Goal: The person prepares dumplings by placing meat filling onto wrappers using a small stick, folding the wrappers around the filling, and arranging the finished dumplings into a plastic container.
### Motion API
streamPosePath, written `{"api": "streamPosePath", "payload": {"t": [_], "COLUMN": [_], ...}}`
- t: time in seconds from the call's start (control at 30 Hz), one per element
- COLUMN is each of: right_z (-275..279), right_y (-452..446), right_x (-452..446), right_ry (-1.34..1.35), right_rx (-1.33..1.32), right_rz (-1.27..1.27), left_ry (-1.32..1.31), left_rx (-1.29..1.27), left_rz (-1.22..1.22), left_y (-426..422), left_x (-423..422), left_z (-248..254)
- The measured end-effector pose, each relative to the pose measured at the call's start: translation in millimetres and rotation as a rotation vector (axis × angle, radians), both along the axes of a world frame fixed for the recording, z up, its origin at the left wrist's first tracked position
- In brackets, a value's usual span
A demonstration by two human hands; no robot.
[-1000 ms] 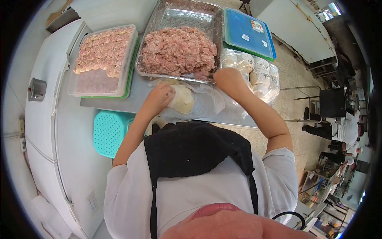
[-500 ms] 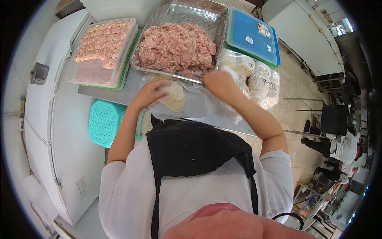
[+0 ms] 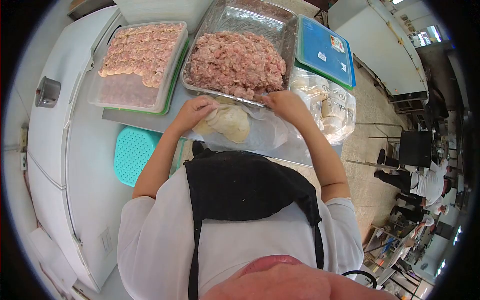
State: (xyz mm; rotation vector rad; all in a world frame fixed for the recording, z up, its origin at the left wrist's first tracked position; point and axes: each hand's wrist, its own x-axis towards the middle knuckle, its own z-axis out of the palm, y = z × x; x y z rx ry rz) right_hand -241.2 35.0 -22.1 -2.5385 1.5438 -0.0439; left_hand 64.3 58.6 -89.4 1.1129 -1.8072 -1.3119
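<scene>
My left hand is closed in a pinch at the upper edge of a stack of thin, round dough wrappers, which lie on clear plastic sheeting. Just beyond them stands a metal tray with a big mound of raw minced meat. At the tray's near right corner, my right hand has its fingers drawn together beside a little of the meat. What those fingertips hold, if anything, is too small to make out.
Left of the tray, a clear plastic container holds rows of filled dumplings. Blue-lidded containers and plastic-wrapped packs with handwriting are on the right. A turquoise perforated stool stands below the table; people are farther off.
My left hand has gone from lying over the wrappers to pinching at their upper edge, uncovering more of the stack. My right hand stays by the tray corner. The whole view has shifted slightly.
</scene>
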Motion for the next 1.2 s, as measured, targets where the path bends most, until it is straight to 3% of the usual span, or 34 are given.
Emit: {"api": "streamPosePath", "payload": {"t": [0.1, 0.17, 0.2, 0.27, 0.4, 0.47, 0.57, 0.67, 0.7, 0.77, 0.8, 0.9, 0.93, 1.0, 1.13, 1.17, 1.2], "right_z": [21.4, 16.1, 10.5, -2.5, -5.0, 7.7, 18.3, 39.5, 31.5, 7.7, 11.3, 50.6, 63.7, 82.5, 52.5, 58.8, 88.0], "right_y": [-10.4, -15.1, -10.1, 0.5, -5.4, 0.1, -5.6, -10.0, -12.9, -17.0, -14.1, 2.1, 10.2, 22.2, 10.2, 13.4, 18.1], "right_x": [9.2, 27.0, 37.4, 54.8, 45.9, 47.1, 49.0, 64.7, 69.5, 74.0, 71.1, 54.7, 54.1, 51.4, 42.1, 31.5, 29.6], "right_ry": [-0.048, 0.215, 0.215, 0.099, -0.200, -0.561, -0.749, -0.938, -0.938, -0.773, -0.668, -0.434, -0.437, -0.098, -0.222, -0.225, -0.061], "right_rx": [-0.010, -0.036, -0.035, -0.018, 0.175, 0.188, 0.189, 0.150, 0.141, -0.162, -0.093, -0.126, -0.124, -0.141, -0.242, -0.242, -0.235], "right_rz": [-0.028, -0.011, -0.018, 0.038, -0.155, -0.252, -0.440, -0.384, -0.390, -0.297, -0.263, -0.142, -0.139, -0.218, -0.057, -0.052, -0.083], "left_ry": [0.053, 0.222, 0.221, 1.011, 0.718, 0.904, 1.132, 1.132, 1.132, 1.412, 1.405, 1.454, 1.372, 1.400, 1.363, 1.363, 1.346], "left_rx": [-0.085, 0.182, 0.183, 0.538, 0.291, 0.253, 0.323, 0.524, 0.525, 0.654, 0.709, 0.733, 0.667, 0.676, 0.764, 0.760, 0.748], "left_rz": [0.092, 0.268, 0.261, 0.371, 0.480, 0.518, 0.386, 0.365, 0.353, 0.387, 0.373, 0.266, 0.398, 0.397, 0.433, 0.437, 0.427], "left_y": [-15.0, -25.0, -25.7, -30.4, -40.6, -51.3, -75.7, -85.3, -85.6, -85.8, -89.1, -99.3, -108.5, -109.9, -88.7, -84.1, -82.1], "left_x": [10.6, 17.4, 17.5, 11.1, 15.0, 14.6, 3.9, -31.1, -41.1, -52.8, -50.6, -38.1, -38.2, -43.0, -61.1, -63.0, -62.2], "left_z": [-1.2, -1.4, 6.3, 34.6, 60.7, 68.0, 61.7, 72.4, 83.8, 115.9, 120.1, 92.7, 81.6, 73.4, 110.6, 110.2, 109.9]}}
